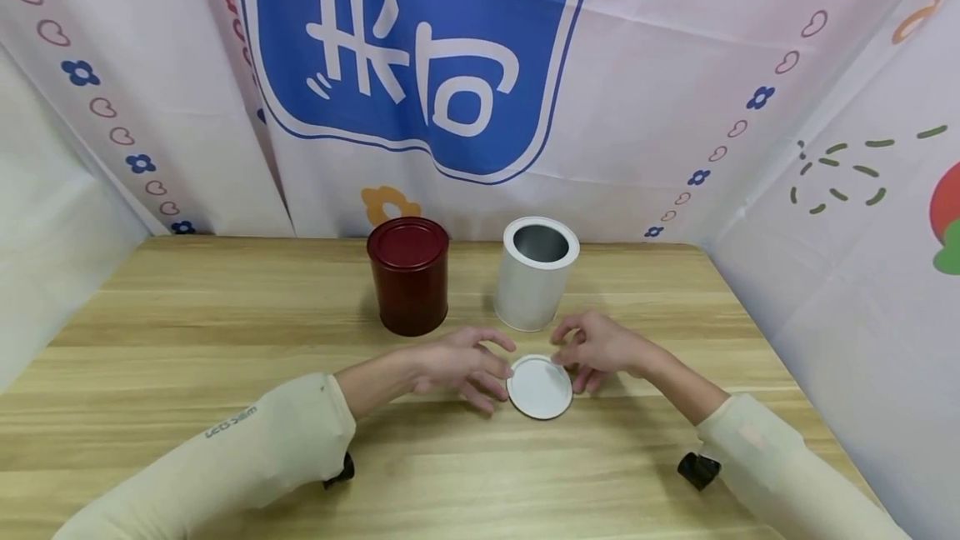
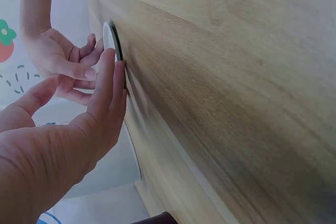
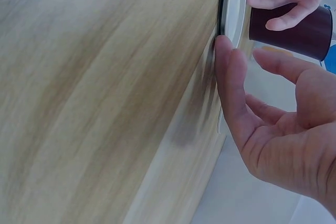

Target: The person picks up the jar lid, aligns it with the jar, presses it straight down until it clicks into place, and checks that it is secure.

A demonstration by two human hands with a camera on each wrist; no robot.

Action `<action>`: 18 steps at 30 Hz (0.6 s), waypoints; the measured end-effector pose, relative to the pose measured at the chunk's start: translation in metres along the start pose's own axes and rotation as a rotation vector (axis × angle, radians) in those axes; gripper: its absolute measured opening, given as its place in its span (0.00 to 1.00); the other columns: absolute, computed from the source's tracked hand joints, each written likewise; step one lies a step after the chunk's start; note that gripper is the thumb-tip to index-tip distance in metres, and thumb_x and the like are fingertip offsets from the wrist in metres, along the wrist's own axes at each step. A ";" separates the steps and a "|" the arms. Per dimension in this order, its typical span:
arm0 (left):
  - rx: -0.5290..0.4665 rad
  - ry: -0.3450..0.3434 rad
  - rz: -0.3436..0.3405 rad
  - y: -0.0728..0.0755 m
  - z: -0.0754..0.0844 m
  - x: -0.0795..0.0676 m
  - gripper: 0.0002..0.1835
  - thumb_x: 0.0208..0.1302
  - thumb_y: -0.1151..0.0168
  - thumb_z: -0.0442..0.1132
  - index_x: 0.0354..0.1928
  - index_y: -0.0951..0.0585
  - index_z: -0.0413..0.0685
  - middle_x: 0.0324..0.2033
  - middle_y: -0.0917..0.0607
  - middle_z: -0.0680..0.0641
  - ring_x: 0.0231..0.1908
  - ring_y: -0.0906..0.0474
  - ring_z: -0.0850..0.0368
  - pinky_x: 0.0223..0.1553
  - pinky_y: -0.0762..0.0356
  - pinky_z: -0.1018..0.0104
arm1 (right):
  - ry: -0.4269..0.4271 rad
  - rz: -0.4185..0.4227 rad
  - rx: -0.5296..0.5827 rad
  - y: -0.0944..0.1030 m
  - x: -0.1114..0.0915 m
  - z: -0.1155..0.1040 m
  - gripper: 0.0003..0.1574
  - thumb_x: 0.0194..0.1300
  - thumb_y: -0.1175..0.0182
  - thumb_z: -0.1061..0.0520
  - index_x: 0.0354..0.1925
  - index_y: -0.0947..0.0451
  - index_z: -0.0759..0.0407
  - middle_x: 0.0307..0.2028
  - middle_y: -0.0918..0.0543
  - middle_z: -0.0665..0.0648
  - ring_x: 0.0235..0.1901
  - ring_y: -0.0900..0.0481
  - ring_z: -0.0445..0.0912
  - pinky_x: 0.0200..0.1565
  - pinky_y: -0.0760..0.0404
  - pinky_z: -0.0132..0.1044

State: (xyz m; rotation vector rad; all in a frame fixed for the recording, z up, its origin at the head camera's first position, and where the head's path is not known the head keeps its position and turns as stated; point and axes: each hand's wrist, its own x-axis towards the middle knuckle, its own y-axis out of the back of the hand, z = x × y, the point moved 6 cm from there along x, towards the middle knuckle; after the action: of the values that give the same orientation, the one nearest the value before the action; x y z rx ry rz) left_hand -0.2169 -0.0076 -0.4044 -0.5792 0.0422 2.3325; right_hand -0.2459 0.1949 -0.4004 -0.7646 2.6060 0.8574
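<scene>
A round white lid [image 1: 540, 390] lies on the wooden table between the two hands. To its left is the left hand [image 1: 453, 361], fingers spread and fairly straight, with fingertips close to or at the rim. On the other side, the right hand [image 1: 603, 347] has loosely bent fingers at the lid's edge; its thumb stands apart from the fingers in the right wrist view, where the lid [image 3: 236, 11] appears edge-on. Neither hand grips it. Behind the lid stands an upright white can [image 1: 531, 298] with an open top, touched by neither hand.
A dark red can [image 1: 411, 294] with its red lid on stands upright left of the white can. Printed cloth [image 1: 637, 107] hangs along the table's back edge and sides. The wooden table [image 1: 225, 315] extends to both sides.
</scene>
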 end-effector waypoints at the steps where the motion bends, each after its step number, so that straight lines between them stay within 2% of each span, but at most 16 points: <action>1: 0.000 0.000 0.006 0.000 0.000 0.000 0.28 0.72 0.42 0.28 0.70 0.37 0.31 0.49 0.17 0.31 0.44 0.14 0.42 0.48 0.13 0.46 | -0.002 -0.001 0.000 0.000 0.000 0.000 0.24 0.70 0.34 0.62 0.59 0.27 0.71 0.31 0.19 0.63 0.20 0.15 0.47 0.22 0.14 0.38; 18: -0.005 0.018 0.086 0.000 0.002 0.003 0.26 0.72 0.42 0.29 0.68 0.35 0.32 0.46 0.16 0.33 0.37 0.14 0.47 0.46 0.12 0.48 | -0.012 -0.025 0.016 0.000 0.000 -0.001 0.22 0.70 0.35 0.62 0.57 0.27 0.70 0.31 0.17 0.63 0.20 0.15 0.47 0.22 0.14 0.36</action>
State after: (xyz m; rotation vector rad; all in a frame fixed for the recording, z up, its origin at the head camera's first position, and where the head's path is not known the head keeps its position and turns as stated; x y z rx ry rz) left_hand -0.2201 -0.0052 -0.4041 -0.6113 0.0713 2.4115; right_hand -0.2466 0.1944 -0.3993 -0.7838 2.5847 0.8305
